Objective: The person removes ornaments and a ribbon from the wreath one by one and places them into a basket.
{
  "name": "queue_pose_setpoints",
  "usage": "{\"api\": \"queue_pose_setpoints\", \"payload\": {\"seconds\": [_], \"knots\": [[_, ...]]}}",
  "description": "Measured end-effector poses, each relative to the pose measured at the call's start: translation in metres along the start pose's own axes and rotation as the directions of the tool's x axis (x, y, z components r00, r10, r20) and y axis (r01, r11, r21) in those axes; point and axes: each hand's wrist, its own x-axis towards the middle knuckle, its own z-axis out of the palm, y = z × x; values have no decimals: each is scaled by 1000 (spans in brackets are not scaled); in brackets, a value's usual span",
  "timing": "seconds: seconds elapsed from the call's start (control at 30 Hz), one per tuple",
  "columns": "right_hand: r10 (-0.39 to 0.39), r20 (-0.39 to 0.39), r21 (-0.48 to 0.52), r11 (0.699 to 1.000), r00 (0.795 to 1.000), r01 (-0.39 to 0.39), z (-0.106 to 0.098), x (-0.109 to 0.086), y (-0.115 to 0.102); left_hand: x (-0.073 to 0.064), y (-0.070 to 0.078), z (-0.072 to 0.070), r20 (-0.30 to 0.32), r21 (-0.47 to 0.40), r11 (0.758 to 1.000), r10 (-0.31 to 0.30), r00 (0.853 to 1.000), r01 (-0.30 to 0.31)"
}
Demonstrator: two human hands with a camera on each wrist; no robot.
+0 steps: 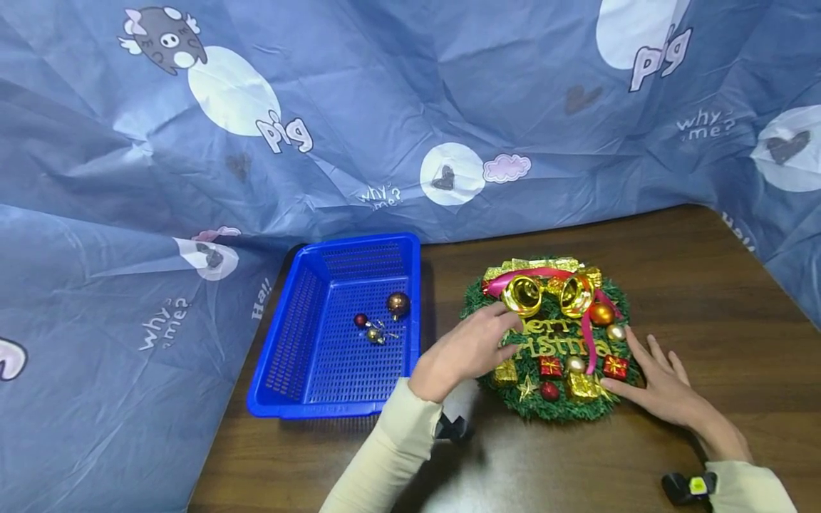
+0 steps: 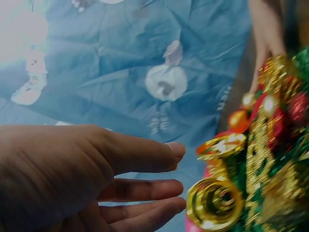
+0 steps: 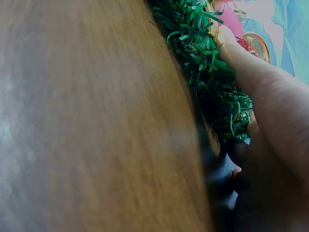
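Observation:
A green tinsel Christmas wreath (image 1: pixel 564 410) lies on the table, decorated with two gold bells (image 1: pixel 522 295), gold "Merry Christmas" lettering (image 1: pixel 545 347), small red gift boxes (image 1: pixel 616 367), baubles and a pink ribbon (image 1: pixel 589 342). Over its left side hovers my left hand (image 1: pixel 471 345), fingers loosely bent near the left bell. The left wrist view shows nothing between this hand's thumb and fingers (image 2: pixel 140 152). My right hand (image 1: pixel 663 388) rests along the wreath's right edge with spread fingers. In the right wrist view its thumb (image 3: pixel 241 55) lies on the greenery; the other fingers are mostly hidden.
Left of the wreath stands a blue plastic basket (image 1: pixel 333 410). Inside it are a brown bauble (image 1: pixel 398 305), a small dark red bauble (image 1: pixel 360 320) and small gold pieces (image 1: pixel 375 335). A blue printed cloth (image 1: pixel 359 128) hangs behind the wooden table (image 1: pixel 725 285).

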Motion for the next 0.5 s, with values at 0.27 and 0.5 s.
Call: {"api": "queue_pose_setpoints", "payload": {"seconds": [0.27,0.5], "knots": [[-3,-13,-12,1000,1000,3,0,0,0,6,17,24,32,33,997,67,997,-69],[7,-6,-11,1000,1000,-7,0,0,-1,10,32,42,64,91,990,99,993,-105]]}}
